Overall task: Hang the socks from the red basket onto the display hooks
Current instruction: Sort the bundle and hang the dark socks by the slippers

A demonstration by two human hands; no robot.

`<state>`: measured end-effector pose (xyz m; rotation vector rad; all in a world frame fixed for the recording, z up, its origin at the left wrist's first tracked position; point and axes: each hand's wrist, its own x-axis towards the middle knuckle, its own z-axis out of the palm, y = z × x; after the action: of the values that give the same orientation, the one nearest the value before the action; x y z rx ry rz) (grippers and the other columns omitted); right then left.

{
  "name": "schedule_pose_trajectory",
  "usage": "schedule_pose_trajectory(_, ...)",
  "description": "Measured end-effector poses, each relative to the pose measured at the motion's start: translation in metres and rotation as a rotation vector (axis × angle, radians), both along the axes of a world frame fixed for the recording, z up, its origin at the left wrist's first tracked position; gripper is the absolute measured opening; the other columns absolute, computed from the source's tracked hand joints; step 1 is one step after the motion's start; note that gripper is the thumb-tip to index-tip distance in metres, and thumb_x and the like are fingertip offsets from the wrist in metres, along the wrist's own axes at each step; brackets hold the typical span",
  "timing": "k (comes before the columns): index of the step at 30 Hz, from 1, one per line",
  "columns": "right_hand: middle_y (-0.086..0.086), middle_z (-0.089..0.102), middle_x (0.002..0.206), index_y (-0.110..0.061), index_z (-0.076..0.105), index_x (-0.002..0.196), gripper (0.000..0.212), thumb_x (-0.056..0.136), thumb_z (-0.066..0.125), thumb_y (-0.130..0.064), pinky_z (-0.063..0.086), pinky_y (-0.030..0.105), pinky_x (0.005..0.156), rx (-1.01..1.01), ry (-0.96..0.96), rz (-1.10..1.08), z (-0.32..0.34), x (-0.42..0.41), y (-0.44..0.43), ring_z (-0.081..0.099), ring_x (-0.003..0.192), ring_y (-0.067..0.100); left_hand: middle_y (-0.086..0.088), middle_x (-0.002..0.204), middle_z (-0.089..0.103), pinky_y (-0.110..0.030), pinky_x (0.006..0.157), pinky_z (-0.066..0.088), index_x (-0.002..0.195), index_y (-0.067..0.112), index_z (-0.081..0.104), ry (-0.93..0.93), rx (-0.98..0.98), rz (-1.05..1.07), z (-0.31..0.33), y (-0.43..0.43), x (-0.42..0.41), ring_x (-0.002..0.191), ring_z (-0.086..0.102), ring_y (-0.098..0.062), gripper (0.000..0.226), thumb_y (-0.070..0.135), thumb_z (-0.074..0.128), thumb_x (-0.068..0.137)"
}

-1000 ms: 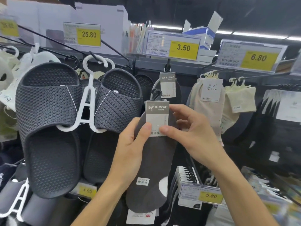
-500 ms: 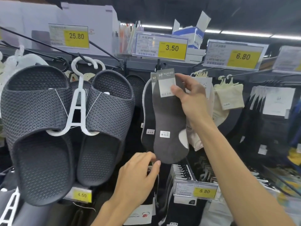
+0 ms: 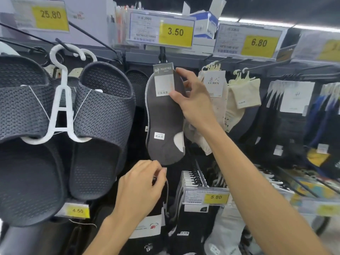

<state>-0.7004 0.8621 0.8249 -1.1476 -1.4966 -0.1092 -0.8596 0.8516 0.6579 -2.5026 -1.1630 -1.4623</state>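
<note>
A dark grey low-cut sock pair (image 3: 163, 124) with a grey-and-white KUN'AO card hangs flat against the display. Its top sits at the black hook (image 3: 162, 56) under the 3.50 price tag (image 3: 174, 32). My right hand (image 3: 193, 102) grips the sock's upper right edge, thumb on the card's lower corner. My left hand (image 3: 139, 190) is lower, just under the sock's toe. Its fingers are curled against dark socks on a lower hook, and I cannot tell whether they hold anything. The red basket is out of view.
Large dark mesh slippers (image 3: 103, 111) on a white hanger fill the left. Beige socks (image 3: 215, 92) hang right of the grey sock, with black socks (image 3: 290, 126) further right. Below is a lower row of hooks with a 5.80 tag (image 3: 207, 196).
My right hand lifted the grey sock from chest height up to the hook under the 3.50 tag. My left hand let go of it, dropped below it, and its fingers curled.
</note>
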Motion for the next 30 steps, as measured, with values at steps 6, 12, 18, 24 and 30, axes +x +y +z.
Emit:
schedule_pose_trajectory(6, -0.014, 0.064, 0.103, -0.022, 0.059, 0.128, 0.039, 0.09, 0.064, -0.017, 0.045, 0.006, 0.083, 0.064, 0.026, -0.041, -0.042, 0.007, -0.081, 0.061, 0.101, -0.003, 0.004, 0.087, 0.067, -0.031, 0.075, 0.042, 0.083, 0.014, 0.066, -0.258, 0.261, -0.09, 0.017, -0.042, 0.01, 0.083, 0.057, -0.015, 0.019, 0.021, 0.053, 0.095)
schedule_pose_trajectory(12, -0.01, 0.066, 0.108, -0.021, 0.065, 0.117, 0.027, 0.1, 0.047, -0.01, 0.048, 0.016, 0.084, -0.164, 0.172, -0.138, -0.195, 0.049, -0.219, 0.063, 0.105, 0.007, 0.002, 0.088, 0.062, -0.029, 0.07, 0.042, 0.089, 0.012, 0.062, -0.121, -0.074, -0.68, -0.049, -0.134, 0.11, 0.081, 0.057, -0.017, 0.019, 0.021, 0.048, 0.096)
schedule_pose_trajectory(18, -0.004, 0.067, 0.098, -0.021, 0.065, 0.114, 0.021, 0.097, 0.058, -0.011, 0.04, 0.006, 0.064, -0.935, 0.641, -0.614, -0.42, 0.094, -0.448, 0.066, 0.088, 0.012, -0.001, 0.093, 0.068, -0.034, 0.066, 0.04, 0.093, 0.015, 0.066, 0.665, -0.681, -0.814, -0.244, -0.26, 0.188, 0.085, 0.063, -0.022, 0.016, 0.021, 0.053, 0.1)
schedule_pose_trajectory(24, 0.006, 0.064, 0.131, -0.013, 0.06, 0.13, 0.039, 0.096, 0.061, -0.031, 0.042, 0.028, 0.1, -1.522, 1.065, -0.81, -0.556, 0.034, -0.687, 0.058, 0.122, 0.024, -0.015, 0.124, 0.068, -0.036, 0.092, 0.049, 0.117, 0.008, 0.068, 1.444, -0.927, -0.787, -0.409, -0.391, 0.157, 0.113, 0.064, -0.03, 0.027, 0.023, 0.053, 0.1)
schedule_pose_trajectory(30, 0.008, 0.066, 0.127, -0.018, 0.064, 0.123, 0.03, 0.1, 0.051, -0.033, 0.043, 0.03, 0.09, -1.513, 1.345, -0.992, -0.588, -0.011, -0.798, 0.059, 0.117, 0.027, -0.017, 0.105, 0.071, -0.038, 0.082, 0.05, 0.1, 0.005, 0.068, 1.565, -0.886, -0.932, -0.442, -0.488, 0.181, 0.098, 0.064, -0.032, 0.026, 0.027, 0.054, 0.097)
